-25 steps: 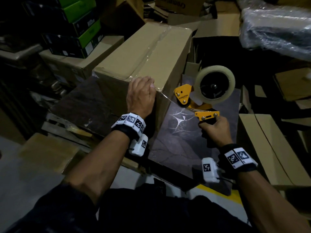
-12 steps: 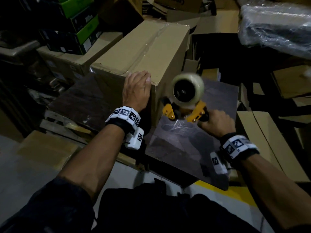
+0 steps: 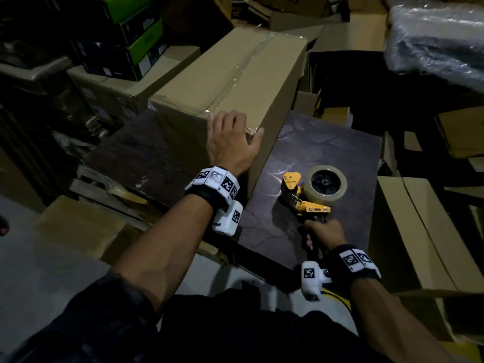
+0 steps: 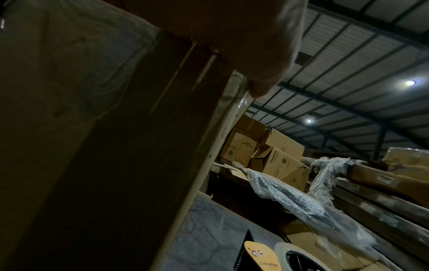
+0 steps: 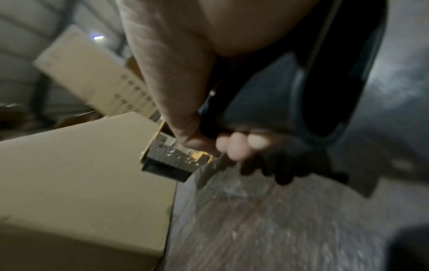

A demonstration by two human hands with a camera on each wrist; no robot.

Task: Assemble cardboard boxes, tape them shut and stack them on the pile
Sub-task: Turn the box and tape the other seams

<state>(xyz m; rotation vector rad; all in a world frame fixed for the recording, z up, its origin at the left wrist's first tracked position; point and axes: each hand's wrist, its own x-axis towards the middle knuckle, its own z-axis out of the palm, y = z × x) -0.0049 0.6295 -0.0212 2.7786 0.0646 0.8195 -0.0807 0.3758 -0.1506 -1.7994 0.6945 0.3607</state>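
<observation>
A long brown cardboard box lies on a dark board, with clear tape along its top seam and over the near end. My left hand rests flat on the box's near end, fingers spread, the thumb at the right corner. In the left wrist view the box fills the left and the thumb touches its taped edge. My right hand grips the black handle of a yellow tape dispenser with a clear tape roll, which sits low over the board, right of the box. In the right wrist view the fingers wrap the handle.
Stacked brown boxes with green and black boxes on top stand at the back left. Flat cardboard lies to the right. A plastic-wrapped bundle is at the upper right. Grey floor lies at the lower left.
My right hand has pulled the tape dispenser away from the box's near end, down and to the right over the board. My left hand has spread flat over the taped end.
</observation>
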